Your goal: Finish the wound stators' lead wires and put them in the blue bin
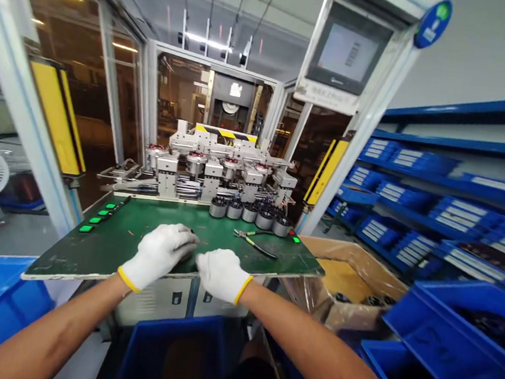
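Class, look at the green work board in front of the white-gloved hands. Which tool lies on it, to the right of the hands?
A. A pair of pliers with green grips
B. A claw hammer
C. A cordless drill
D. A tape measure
A. The pair of pliers lies on the green work board, to the right of the gloved left hand and right hand.

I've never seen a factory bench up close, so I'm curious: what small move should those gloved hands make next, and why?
Perhaps the right hand should reach for the pliers. They lie just ahead of it on the green work board, they are the nearest tool, and nothing shows in that hand.
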Tool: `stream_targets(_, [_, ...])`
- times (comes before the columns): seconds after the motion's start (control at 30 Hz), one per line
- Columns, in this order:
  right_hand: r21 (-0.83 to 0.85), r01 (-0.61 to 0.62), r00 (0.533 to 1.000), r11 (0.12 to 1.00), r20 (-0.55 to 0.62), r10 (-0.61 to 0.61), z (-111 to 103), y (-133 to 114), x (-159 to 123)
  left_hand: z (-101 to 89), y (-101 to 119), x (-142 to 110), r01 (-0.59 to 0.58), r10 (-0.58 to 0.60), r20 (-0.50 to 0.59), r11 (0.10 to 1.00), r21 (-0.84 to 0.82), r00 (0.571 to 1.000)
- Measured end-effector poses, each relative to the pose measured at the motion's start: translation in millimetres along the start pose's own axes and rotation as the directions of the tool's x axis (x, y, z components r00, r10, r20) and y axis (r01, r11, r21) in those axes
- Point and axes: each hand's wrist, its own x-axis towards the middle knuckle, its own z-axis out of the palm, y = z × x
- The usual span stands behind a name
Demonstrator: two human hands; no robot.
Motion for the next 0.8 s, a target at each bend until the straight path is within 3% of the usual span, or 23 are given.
stream_targets(0.1, [0.116,0.016,1.0,0.993,-0.013,-0.014,10.4,-22.0,0.4,-19.0,10.6,21.9,0.083,-0.093,0.233,0.995,0.05,0.968])
stream_targets(0.2, [0.186,-0.055,0.992,0.981,-0.103,0.075,15.9,-39.3,-4.8,-30.1,17.5,31.7,0.11,-0.145,0.316,0.986,0.125,0.938])
stream_targets(0.27, [0.15,-0.119,0.973,0.982,-0.18,0.145,9.1,-46.6,-16.2,-32.9,15.1,28.0,0.085,-0.102,0.303,0.994,0.068,0.948])
stream_targets(0.33, [0.136,-0.126,0.948,0.983,-0.274,0.159,-8.8,-47.6,-30.4,-31.2,7.9,18.1,-0.014,0.029,0.254,0.998,-0.06,0.967])
stream_targets(0.4, [0.198,-0.021,0.918,0.98,-0.384,0.097,-31.5,-39.0,-39.1,-23.9,-0.4,6.3,-0.114,0.133,0.149,0.985,-0.127,0.98])
stream_targets(0.47, [0.233,0.071,0.892,0.97,-0.451,0.043,-48.0,-21.1,-35.8,-11.8,-6.8,-3.6,-0.138,0.142,0.043,0.986,-0.095,0.989])
stream_targets(0.5, [0.214,0.062,0.903,0.975,-0.428,0.037,-51.0,-10.2,-29.6,-5.1,-8.7,-6.9,-0.127,0.127,0.005,0.99,-0.059,0.992])
stream_targets(0.57, [0.117,0.002,0.963,0.993,-0.268,0.03,-44.8,10.1,-12.3,6.3,-10.1,-9.8,-0.113,0.113,-0.029,0.994,0.002,0.993])
stream_targets(0.67, [0.005,0.034,0.997,0.999,-0.07,-0.034,-15.4,25.8,9.4,11.0,-4.8,-6.2,-0.122,0.124,-0.042,0.991,0.055,0.991])
stream_targets(0.8, [0.122,0.089,0.99,0.989,-0.117,-0.074,21.5,17.8,15.7,-6.1,11.0,8.1,-0.033,0.032,0.049,0.999,0.025,0.998])
